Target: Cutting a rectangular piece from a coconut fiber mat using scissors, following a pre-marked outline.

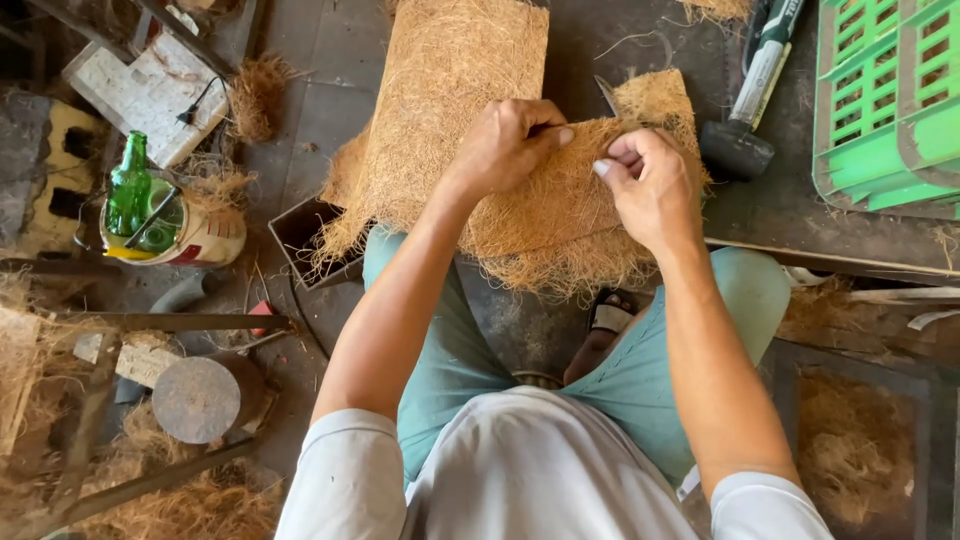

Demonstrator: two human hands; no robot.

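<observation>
From the head camera, looking down past the white shirt and teal trousers, both hands work at one piece of coconut-fibre mat (560, 215) that lies across the knees. The left hand (507, 145) is clenched on the mat's upper edge, knuckles up, thumb stretched toward the other hand. The right hand (650, 185) pinches the same edge just beside it, thumb and fingers closed on the fibres. A thin metal blade (607, 95) sticks up from the mat just above the gap between the two hands; which hand holds it, I cannot tell.

Beyond the left hand a longer fibre strip (450, 90) runs away over the floor. Up and to the right of the right hand lies a rubber mallet (745, 110), and further right a green plastic crate (885, 100). Well to the left of the left hand a green glass bottle (128, 185) stands in a small bucket (205, 240). Below that, near the left elbow, stands a round metal block (198, 398). A sandalled foot (605, 325) shows between the knees, under the mat.
</observation>
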